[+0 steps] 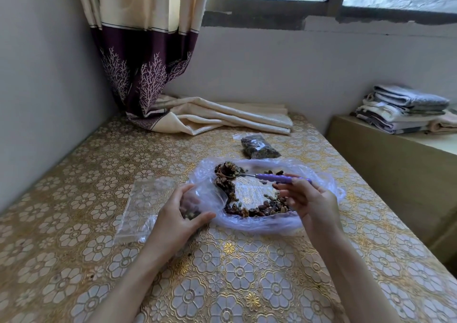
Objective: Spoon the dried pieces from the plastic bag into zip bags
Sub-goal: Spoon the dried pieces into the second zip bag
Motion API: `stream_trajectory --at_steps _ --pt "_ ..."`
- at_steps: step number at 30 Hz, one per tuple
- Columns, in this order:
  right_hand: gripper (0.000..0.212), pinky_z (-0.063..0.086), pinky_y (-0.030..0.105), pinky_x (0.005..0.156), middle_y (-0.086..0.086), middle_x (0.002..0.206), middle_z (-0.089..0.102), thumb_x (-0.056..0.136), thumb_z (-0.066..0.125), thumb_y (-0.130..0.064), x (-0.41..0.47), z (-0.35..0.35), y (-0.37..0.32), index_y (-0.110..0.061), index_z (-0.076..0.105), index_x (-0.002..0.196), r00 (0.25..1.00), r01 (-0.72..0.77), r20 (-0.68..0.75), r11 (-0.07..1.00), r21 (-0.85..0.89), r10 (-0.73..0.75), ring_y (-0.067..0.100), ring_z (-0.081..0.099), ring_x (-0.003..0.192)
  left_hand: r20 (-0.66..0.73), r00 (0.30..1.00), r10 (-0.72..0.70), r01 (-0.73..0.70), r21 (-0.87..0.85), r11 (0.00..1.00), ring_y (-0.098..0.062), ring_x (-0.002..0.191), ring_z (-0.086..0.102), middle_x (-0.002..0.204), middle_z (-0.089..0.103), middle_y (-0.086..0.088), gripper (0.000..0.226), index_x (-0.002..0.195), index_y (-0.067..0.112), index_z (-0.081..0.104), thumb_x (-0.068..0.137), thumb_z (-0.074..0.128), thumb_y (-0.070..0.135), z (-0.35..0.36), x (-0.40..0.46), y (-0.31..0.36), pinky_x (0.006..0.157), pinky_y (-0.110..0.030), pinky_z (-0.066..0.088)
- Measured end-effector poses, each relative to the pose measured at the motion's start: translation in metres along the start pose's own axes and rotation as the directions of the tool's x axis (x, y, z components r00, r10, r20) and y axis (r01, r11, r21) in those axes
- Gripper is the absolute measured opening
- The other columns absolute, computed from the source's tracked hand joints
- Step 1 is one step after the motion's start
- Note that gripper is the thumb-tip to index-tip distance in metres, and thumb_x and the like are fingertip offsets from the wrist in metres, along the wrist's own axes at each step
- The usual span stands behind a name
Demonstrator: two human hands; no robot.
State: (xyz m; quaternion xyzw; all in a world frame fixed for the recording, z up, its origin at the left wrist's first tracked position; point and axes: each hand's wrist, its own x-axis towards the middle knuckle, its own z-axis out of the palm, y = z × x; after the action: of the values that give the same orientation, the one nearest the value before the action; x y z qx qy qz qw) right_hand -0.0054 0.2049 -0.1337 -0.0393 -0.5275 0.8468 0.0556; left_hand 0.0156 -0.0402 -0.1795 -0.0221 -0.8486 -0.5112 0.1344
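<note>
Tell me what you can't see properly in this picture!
- Small clear zip bag, head view: the left hand holding it covers its mouth and most of its contents.
- Purple-handled metal spoon: its bowl is buried in the brown dried pieces, and right hand fingers cover part of the handle.
- Filled clear zip bag farther back: too small to tell whether it is sealed.
- Both forearms: cut off by the bottom edge.
</note>
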Motion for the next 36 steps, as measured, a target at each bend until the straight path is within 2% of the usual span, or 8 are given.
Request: stream_trajectory --at_steps 5,9,15,22,26,31,33,36 --pt "0.018 0.047 0.017 0.051 0.013 0.065 0.067 0.088 0.051 0.001 -0.007 -0.004 -0.009 0.002 0.068 0.084 0.999 0.034 0.041 0.998 -0.043 -0.032 0.015 0.060 0.056 -0.016 1.000 -0.007 0.007 0.014 1.000 -0.002 0.090 0.059 0.098 0.058 0.018 0.072 0.120 0.038 0.041 0.056 0.069 0.057 0.000 0.000 -0.001 0.069 -0.013 0.044" --pt "0.017 0.045 0.017 0.047 0.013 0.063 0.067 0.087 0.053 0.002 -0.015 0.002 -0.011 -0.001 0.070 0.083 0.986 0.123 0.131 0.974 -0.193 -0.098 0.016 0.060 0.053 -0.013 1.000 -0.010 0.010 0.021 1.000 -0.002 0.090 0.058 0.100 0.058 0.016 0.073 0.120 0.038 0.042 0.055 0.069 0.058 0.000 0.000 0.001 0.071 -0.014 0.045" --pt "0.021 0.050 0.021 0.051 0.012 0.070 0.071 0.085 0.055 0.010 -0.033 0.019 -0.003 -0.005 0.070 0.090 0.901 0.291 0.409 0.900 -0.323 -0.145 0.017 0.067 0.061 -0.013 1.000 -0.014 0.013 -0.026 1.000 0.007 0.086 0.059 0.100 0.059 0.019 0.069 0.109 0.042 0.042 0.049 0.070 0.062 -0.002 -0.001 0.007 0.063 -0.003 0.044" --pt "0.041 0.049 0.021 0.057 0.007 0.070 0.069 0.078 0.053 0.022 -0.033 0.018 -0.003 -0.013 0.072 0.086 0.827 0.382 0.542 0.856 -0.349 -0.148 0.012 0.063 0.063 -0.019 1.000 -0.013 0.013 -0.040 0.999 0.004 0.095 0.057 0.101 0.061 0.016 0.076 0.116 0.035 0.043 0.050 0.071 0.059 -0.002 -0.001 0.006 0.075 -0.010 0.040" --pt "0.039 0.048 0.019 0.056 0.002 0.068 0.068 0.081 0.052 0.020 -0.025 0.010 -0.005 -0.013 0.071 0.084 0.848 0.411 0.471 0.863 -0.293 -0.243 0.010 0.063 0.064 -0.016 1.000 -0.006 0.006 -0.017 1.000 0.003 0.090 0.058 0.101 0.060 0.017 0.073 0.115 0.037 0.042 0.051 0.070 0.059 -0.001 -0.001 0.006 0.071 -0.011 0.041" --pt "0.024 0.046 0.015 0.051 0.001 0.061 0.066 0.089 0.052 0.004 -0.009 -0.004 -0.004 -0.013 0.068 0.085 0.924 0.380 0.133 0.894 -0.236 -0.358 0.007 0.057 0.055 -0.028 1.000 0.001 0.000 0.018 1.000 0.009 0.085 0.054 0.097 0.052 0.024 0.075 0.118 0.038 0.039 0.053 0.069 0.059 -0.001 -0.002 0.006 0.064 -0.008 0.038" --pt "0.020 0.049 0.015 0.052 -0.001 0.062 0.068 0.090 0.055 -0.002 -0.003 -0.007 0.000 -0.018 0.067 0.087 0.910 0.394 0.023 0.847 -0.357 -0.414 0.006 0.062 0.056 -0.023 1.000 -0.001 0.002 0.023 1.000 0.010 0.085 0.053 0.096 0.051 0.024 0.075 0.118 0.040 0.038 0.053 0.068 0.060 -0.001 -0.002 0.006 0.063 -0.006 0.037" --pt "0.018 0.050 0.020 0.055 -0.003 0.067 0.067 0.089 0.059 -0.011 0.005 -0.007 0.009 -0.026 0.066 0.085 0.866 0.404 -0.004 0.704 -0.584 -0.500 0.008 0.063 0.059 -0.023 1.000 0.001 0.000 0.025 1.000 0.009 0.088 0.052 0.099 0.050 0.026 0.074 0.118 0.040 0.039 0.052 0.068 0.061 -0.001 -0.002 0.006 0.066 -0.007 0.036"
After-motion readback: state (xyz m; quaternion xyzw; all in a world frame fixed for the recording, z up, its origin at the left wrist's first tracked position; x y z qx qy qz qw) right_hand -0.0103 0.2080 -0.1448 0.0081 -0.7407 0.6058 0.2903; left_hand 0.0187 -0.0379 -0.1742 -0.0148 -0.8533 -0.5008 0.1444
